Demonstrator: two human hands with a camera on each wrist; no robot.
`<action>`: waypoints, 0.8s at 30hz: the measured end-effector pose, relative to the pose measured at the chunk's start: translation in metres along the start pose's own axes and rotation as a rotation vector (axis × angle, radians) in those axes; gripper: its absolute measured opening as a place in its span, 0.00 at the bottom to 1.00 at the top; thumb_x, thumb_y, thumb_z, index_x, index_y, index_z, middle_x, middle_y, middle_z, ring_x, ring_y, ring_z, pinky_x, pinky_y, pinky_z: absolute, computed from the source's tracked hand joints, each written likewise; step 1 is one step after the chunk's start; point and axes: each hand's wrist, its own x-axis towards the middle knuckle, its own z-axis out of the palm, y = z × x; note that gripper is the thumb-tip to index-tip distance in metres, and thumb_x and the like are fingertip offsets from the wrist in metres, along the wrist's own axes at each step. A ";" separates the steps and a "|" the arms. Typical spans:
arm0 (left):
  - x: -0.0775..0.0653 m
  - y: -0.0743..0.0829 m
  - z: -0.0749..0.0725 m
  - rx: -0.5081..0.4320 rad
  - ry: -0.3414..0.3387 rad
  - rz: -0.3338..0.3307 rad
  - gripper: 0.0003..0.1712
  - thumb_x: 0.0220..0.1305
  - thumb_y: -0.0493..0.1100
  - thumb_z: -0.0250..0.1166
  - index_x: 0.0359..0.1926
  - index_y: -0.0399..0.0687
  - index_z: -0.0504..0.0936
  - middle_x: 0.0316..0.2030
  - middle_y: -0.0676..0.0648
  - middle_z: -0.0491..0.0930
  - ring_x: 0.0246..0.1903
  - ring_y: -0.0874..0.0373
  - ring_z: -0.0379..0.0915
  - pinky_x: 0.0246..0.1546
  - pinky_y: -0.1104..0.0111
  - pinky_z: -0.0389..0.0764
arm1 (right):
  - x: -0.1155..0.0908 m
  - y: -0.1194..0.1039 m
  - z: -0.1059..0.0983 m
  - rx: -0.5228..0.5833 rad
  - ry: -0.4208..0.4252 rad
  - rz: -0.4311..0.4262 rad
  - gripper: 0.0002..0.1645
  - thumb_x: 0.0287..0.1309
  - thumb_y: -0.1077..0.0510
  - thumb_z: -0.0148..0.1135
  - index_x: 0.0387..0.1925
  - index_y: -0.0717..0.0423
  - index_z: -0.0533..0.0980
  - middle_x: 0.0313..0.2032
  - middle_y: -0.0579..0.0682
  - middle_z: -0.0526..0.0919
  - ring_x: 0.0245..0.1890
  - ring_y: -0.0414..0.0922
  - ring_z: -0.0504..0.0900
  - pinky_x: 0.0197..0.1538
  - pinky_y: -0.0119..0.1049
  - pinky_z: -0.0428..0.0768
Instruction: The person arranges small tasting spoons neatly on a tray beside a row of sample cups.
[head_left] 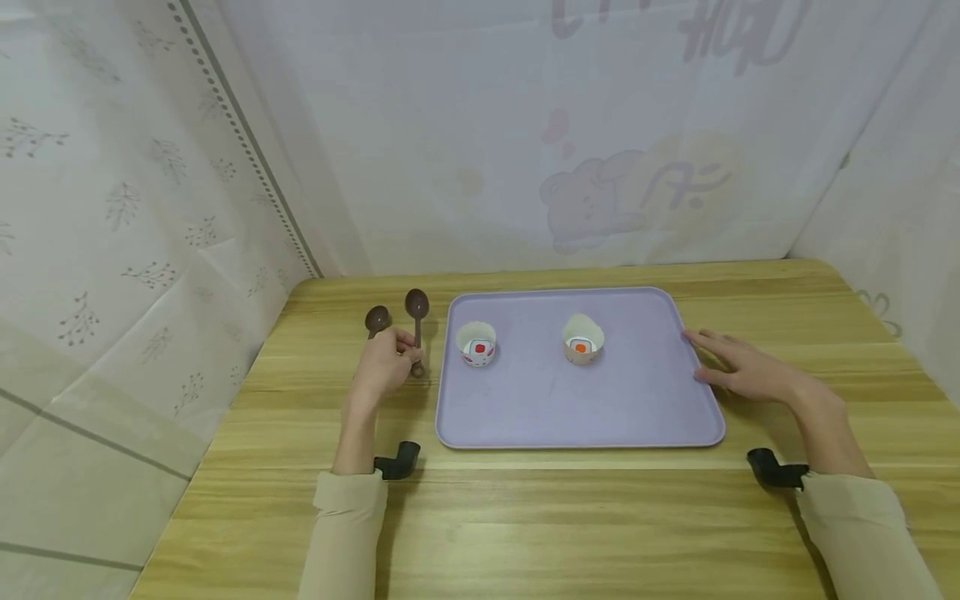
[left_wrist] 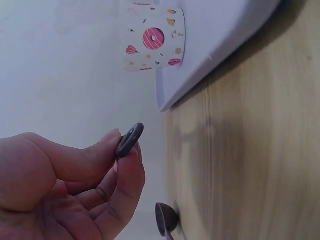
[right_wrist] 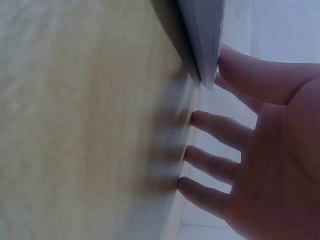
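Note:
My left hand [head_left: 382, 362] pinches a dark brown measuring spoon [head_left: 417, 305] by its handle, thumb and fingers close to the ring end, which shows in the left wrist view. A second brown spoon [head_left: 378, 318] lies to the left, its handle hidden by that hand; in the left wrist view its bowl [left_wrist: 167, 219] rests on the table. My right hand [head_left: 750, 367] has its fingers spread at the right rim of a lilac tray [head_left: 637, 408]. In the right wrist view the thumb [right_wrist: 250, 75] meets the tray edge, while other fingertips rest on the tabletop.
On the tray stand two paper baking cups: a patterned white one [head_left: 477, 357] with a red piece inside and a beige one [head_left: 582, 353] with an orange piece. The wooden table [head_left: 562, 525] meets a curtain [head_left: 450, 167] behind and at both sides.

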 end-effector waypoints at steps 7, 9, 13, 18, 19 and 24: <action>-0.001 0.006 0.002 -0.017 0.027 0.014 0.16 0.72 0.36 0.60 0.54 0.26 0.76 0.46 0.33 0.80 0.45 0.42 0.78 0.43 0.57 0.81 | 0.000 0.000 0.000 0.005 -0.002 0.008 0.41 0.72 0.52 0.59 0.75 0.69 0.54 0.70 0.82 0.47 0.68 0.83 0.42 0.64 0.78 0.45; -0.001 0.008 0.002 -0.019 0.034 0.013 0.15 0.72 0.36 0.60 0.53 0.27 0.76 0.46 0.33 0.81 0.46 0.42 0.79 0.43 0.57 0.80 | 0.000 0.001 0.000 0.005 0.000 0.006 0.41 0.72 0.52 0.59 0.75 0.69 0.55 0.70 0.82 0.47 0.68 0.83 0.43 0.64 0.78 0.45; -0.002 0.013 0.003 -0.021 0.040 0.010 0.15 0.72 0.37 0.61 0.52 0.29 0.77 0.45 0.34 0.81 0.45 0.42 0.79 0.42 0.57 0.80 | 0.000 0.001 0.001 0.002 0.003 0.001 0.41 0.72 0.53 0.59 0.74 0.70 0.55 0.70 0.82 0.48 0.68 0.83 0.43 0.64 0.78 0.46; -0.002 0.016 0.005 -0.027 0.040 0.011 0.14 0.72 0.37 0.61 0.52 0.29 0.77 0.45 0.34 0.82 0.45 0.43 0.79 0.42 0.56 0.80 | 0.000 0.002 0.001 0.003 0.002 0.003 0.41 0.71 0.53 0.59 0.74 0.69 0.55 0.70 0.82 0.47 0.68 0.83 0.43 0.64 0.77 0.45; -0.002 0.017 0.005 -0.030 0.043 0.014 0.14 0.71 0.37 0.61 0.52 0.29 0.78 0.45 0.34 0.82 0.44 0.43 0.79 0.42 0.57 0.80 | 0.000 0.002 0.001 0.004 0.000 0.004 0.42 0.72 0.53 0.59 0.75 0.69 0.54 0.71 0.82 0.47 0.68 0.83 0.43 0.64 0.77 0.45; -0.002 0.021 0.007 -0.049 0.069 0.024 0.13 0.69 0.36 0.64 0.49 0.30 0.79 0.41 0.36 0.82 0.41 0.45 0.80 0.40 0.59 0.79 | 0.000 0.004 0.000 0.011 -0.012 0.019 0.43 0.72 0.51 0.59 0.76 0.67 0.52 0.71 0.81 0.46 0.68 0.83 0.41 0.65 0.77 0.43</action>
